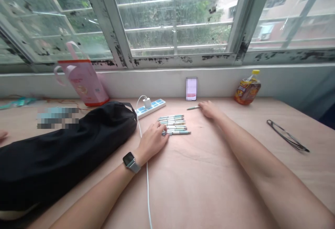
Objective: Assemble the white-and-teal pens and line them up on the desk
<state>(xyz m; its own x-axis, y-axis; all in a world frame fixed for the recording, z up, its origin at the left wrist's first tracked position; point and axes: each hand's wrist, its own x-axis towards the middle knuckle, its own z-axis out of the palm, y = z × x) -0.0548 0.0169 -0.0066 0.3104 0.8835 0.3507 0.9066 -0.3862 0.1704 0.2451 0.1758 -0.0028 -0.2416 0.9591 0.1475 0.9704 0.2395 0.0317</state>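
Several slim pens (175,122) with white and pale green barrels lie side by side in a row on the table. My left hand (153,140), with a watch (129,161) on the wrist, is at the near left ends of this row; its thumb and fingers are curled round the ends of the nearest pens. Farther off to the right, my right hand (208,110) has the right end of a single pen (193,108) between its fingers, low at the tabletop. That pen points left, apart from the row. The fingertips of my right hand are partly hidden.
A phone (191,89) leans against the wall. Left of the pens are a power strip (154,108) with a white cable (148,187), a black bag (73,145) and a pink bag (85,84). Rightward stand a bottle (247,89) and glasses (288,136). Another person's hand (2,135) shows far left.
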